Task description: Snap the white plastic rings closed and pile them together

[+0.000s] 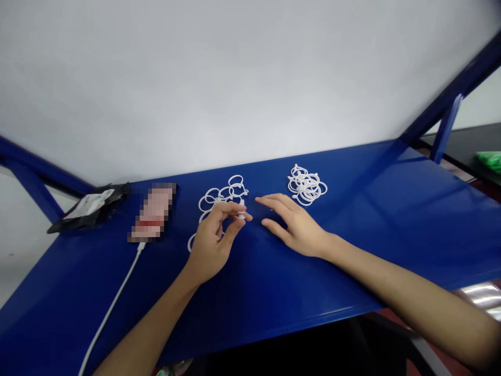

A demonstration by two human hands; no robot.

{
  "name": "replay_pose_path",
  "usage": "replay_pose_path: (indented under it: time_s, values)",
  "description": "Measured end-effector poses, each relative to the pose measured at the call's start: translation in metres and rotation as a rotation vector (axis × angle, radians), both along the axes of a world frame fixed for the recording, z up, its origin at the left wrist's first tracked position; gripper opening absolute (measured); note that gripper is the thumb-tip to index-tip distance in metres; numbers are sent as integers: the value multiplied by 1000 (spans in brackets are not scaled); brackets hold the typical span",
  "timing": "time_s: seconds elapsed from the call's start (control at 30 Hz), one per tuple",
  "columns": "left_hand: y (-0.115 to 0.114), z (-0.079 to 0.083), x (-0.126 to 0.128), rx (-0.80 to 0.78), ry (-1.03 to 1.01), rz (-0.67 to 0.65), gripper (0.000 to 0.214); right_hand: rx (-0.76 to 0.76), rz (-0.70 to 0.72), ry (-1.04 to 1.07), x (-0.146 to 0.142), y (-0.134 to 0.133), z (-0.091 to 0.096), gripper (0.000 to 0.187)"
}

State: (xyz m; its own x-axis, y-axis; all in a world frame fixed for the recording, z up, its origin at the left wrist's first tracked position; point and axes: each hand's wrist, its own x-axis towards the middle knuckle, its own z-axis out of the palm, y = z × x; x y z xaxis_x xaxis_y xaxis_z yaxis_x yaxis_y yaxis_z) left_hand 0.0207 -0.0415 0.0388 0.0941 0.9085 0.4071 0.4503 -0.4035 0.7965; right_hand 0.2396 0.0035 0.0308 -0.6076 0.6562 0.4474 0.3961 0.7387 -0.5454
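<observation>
My left hand (214, 237) pinches a small white plastic piece (241, 213) between thumb and fingertips; its exact kind is too small to tell. Behind and beneath that hand lies a loose spread of thin white rings (236, 181) with small knobs, partly covered by the fingers. My right hand (300, 224) hovers just right of the piece, its thumb and fingers apart and nothing in them. Beyond the right hand sits a tangled pile of similar white rings (309, 185).
A phone (152, 211), pixelated, lies to the left with a white cable (113, 308) running to the front edge. Left of it is a black plastic bag (92, 206) with a white label. Blue metal struts (446, 130) flank the blue table (352, 277), and a pale wall stands behind.
</observation>
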Motion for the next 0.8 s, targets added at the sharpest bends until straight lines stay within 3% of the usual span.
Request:
replay_pose_path:
  time_s: [0.17,0.3,0.5,0.67,0.8]
  values:
    - [-4,2,1,-165,-136,-188,17,-126,102,73,-2,-6,3,41]
    - [-3,2,1,-205,-98,-255,20,-206,142,92,-3,-10,5,23]
    - [2,-5,-2,-89,23,-162,12,-230,131,71,-4,-14,3,15]
    - [1,-11,-2,-22,96,-14,10,-123,172,20,-2,-15,0,21]
    - [-3,-12,2,10,180,3,8,-18,232,-88,-1,-16,-2,29]
